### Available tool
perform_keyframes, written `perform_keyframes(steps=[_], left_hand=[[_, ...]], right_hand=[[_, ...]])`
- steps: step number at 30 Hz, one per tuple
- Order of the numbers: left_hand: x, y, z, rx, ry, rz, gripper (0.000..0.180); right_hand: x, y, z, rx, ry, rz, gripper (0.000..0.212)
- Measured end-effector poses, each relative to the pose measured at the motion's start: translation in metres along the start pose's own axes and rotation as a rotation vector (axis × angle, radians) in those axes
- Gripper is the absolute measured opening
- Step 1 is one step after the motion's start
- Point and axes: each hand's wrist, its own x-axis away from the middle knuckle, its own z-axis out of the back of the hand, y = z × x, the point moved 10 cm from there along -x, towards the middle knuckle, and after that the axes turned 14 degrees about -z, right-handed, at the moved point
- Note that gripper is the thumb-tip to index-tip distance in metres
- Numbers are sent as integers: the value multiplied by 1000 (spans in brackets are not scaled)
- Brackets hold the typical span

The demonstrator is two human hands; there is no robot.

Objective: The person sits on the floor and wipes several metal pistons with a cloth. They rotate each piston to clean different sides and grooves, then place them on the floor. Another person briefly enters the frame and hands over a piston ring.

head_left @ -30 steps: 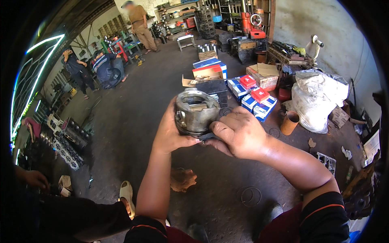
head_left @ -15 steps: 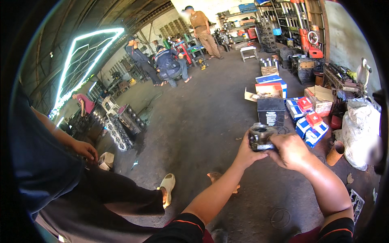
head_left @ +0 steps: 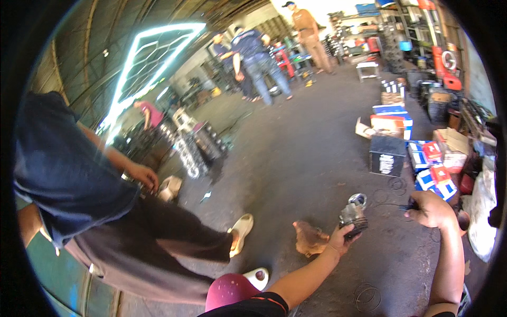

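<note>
Seated person [head_left: 95, 211] in dark clothes far left, one hand down by a pale sandal [head_left: 170, 187]. Left hand [head_left: 342, 239] closed around the base of a metal piston [head_left: 354, 214], held upright over the concrete floor [head_left: 296, 158]. Right hand [head_left: 432, 210] just beside it, apart, fingers curled on something small and dark, can't tell what. Black box [head_left: 387, 155] standing behind, then blue-and-red cartons [head_left: 430, 169] stacked right, contents hidden. Thin wire rings [head_left: 367, 297] lying on the floor near the forearms. Brown scrap [head_left: 309, 239] just left of the piston.
</note>
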Motion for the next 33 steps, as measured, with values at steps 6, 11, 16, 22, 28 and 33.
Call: perform_keyframes(steps=[6, 11, 16, 22, 28, 33], left_hand=[[35, -48, 72, 115, 327, 129, 49], [34, -68, 90, 235, 265, 69, 82], [30, -86, 72, 260, 124, 87, 87], [40, -94, 35, 416, -20, 123, 86], [49, -126, -2, 333, -33, 97, 67], [69, -143, 26, -250, 144, 128, 72]], right_hand=[[-52, 78, -113, 46, -89, -179, 44], [-25, 144, -236, 540, -612, -540, 83], [-14, 141, -263, 330, -610, -453, 81], [-1, 116, -251, -231, -459, -545, 92], [66, 87, -261, -862, -445, -755, 94], [77, 112, -348, -1351, -160, -917, 52]])
